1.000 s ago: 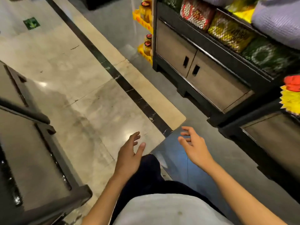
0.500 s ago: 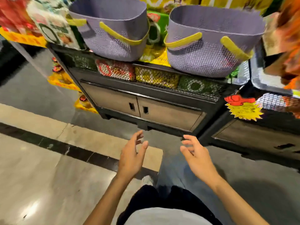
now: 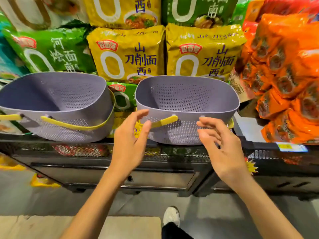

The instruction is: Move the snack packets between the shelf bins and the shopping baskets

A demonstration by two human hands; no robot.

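Two purple perforated baskets, the left basket [image 3: 72,133] and the right basket [image 3: 181,133], stand upright side by side on the shelf [image 3: 51,140], yellow handles folded down. Yellow packets [image 3: 126,54] and a green packet [image 3: 50,50] stand behind them. Orange packets [image 3: 284,80] are piled to the right.

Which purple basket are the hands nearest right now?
The right-hand purple perforated plastic basket: left hand and right hand hover at its near wall; the other basket sits off to the left.

Left grip [image 3: 129,140], right grip [image 3: 224,149] before basket [image 3: 187,95]
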